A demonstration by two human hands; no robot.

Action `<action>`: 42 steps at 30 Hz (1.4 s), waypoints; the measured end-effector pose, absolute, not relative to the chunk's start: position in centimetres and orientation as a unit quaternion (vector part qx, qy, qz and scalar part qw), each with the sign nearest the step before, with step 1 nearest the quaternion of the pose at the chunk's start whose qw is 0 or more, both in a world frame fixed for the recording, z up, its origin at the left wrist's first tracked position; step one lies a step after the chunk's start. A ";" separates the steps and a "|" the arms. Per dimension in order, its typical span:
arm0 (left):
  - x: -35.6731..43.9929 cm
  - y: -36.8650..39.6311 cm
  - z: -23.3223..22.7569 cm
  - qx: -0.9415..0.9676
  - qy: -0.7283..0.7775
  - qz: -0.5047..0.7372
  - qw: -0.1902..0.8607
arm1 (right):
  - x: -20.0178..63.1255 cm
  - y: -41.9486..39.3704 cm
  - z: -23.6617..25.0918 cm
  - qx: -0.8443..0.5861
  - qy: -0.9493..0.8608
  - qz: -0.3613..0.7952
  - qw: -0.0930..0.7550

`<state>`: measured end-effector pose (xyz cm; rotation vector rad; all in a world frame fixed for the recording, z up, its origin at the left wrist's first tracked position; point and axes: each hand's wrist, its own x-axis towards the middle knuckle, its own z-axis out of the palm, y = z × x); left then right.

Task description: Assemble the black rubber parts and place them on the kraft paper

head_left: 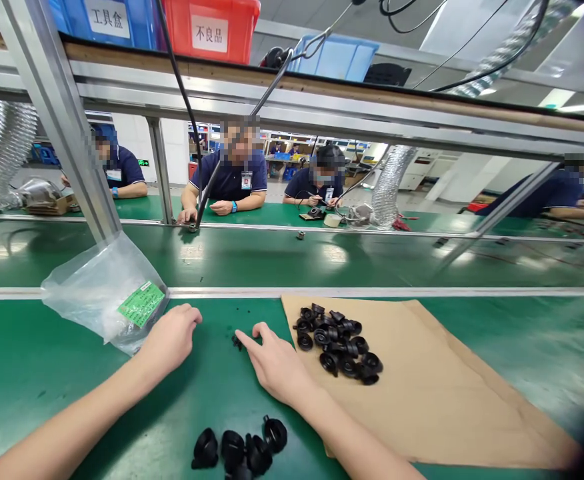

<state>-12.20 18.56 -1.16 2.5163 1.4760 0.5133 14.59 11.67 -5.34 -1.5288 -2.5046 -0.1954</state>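
Note:
My right hand (277, 360) lies flat on the green bench, its index fingertip touching a small black part (237, 341). My left hand (171, 339) rests loosely curled beside a clear plastic bag (103, 293) with a green label; whether it holds anything is hidden. A pile of several black rubber caps (337, 343) sits on a brown paper sheet (432, 393) just right of my right hand. A few more black caps (242, 450) lie on the bench close to me, between my forearms.
A conveyor belt (292, 257) runs across beyond the bench's metal strip. Other people in dark blue shirts sit on its far side. An aluminium frame post (57, 120) stands at left; blue and red bins sit on the shelf above.

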 end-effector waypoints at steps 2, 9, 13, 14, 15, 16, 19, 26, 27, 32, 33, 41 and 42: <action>-13.9 19.9 -0.4 0.837 0.519 0.151 0.084 | 14.8 11.8 -5.6 -0.520 -0.843 -0.063 0.120; -17.0 21.9 -0.2 0.838 0.528 0.096 0.097 | 15.0 11.9 -5.6 -0.514 -0.842 -0.055 0.150; -16.4 21.9 -1.0 0.851 0.505 0.090 0.108 | 14.8 11.8 -5.4 -0.517 -0.840 -0.048 0.157; -16.3 22.0 -1.2 0.854 0.500 0.087 0.111 | 14.8 11.8 -5.3 -0.521 -0.838 -0.044 0.156; -16.3 22.1 -1.4 0.857 0.496 0.084 0.115 | 14.8 11.7 -5.2 -0.524 -0.836 -0.040 0.156; -16.3 22.2 -1.6 0.858 0.493 0.082 0.117 | 14.9 11.7 -5.1 -0.528 -0.834 -0.035 0.157; -16.5 22.4 -1.9 0.861 0.489 0.079 0.117 | 15.1 11.8 -4.8 -0.537 -0.825 -0.019 0.173; -16.1 22.1 -2.0 0.868 0.476 0.084 0.111 | 15.4 12.4 -4.5 -0.547 -0.802 0.027 0.237; -15.9 21.9 -1.8 0.867 0.478 0.088 0.108 | 15.5 12.4 -4.4 -0.545 -0.803 0.021 0.242; -13.7 19.6 -0.6 0.865 0.472 0.133 0.111 | 17.2 13.1 -4.3 -0.602 -0.752 -0.016 0.268; -13.0 18.7 -0.6 0.866 0.459 0.149 0.133 | 17.7 13.2 -4.3 -0.616 -0.740 -0.022 0.270; -8.2 13.2 -3.8 0.882 0.376 0.194 0.206 | 17.2 12.1 -3.9 -0.592 -0.771 0.012 0.234; -8.1 13.1 -4.0 0.888 0.374 0.192 0.185 | 16.8 11.8 -4.0 -0.582 -0.783 0.022 0.219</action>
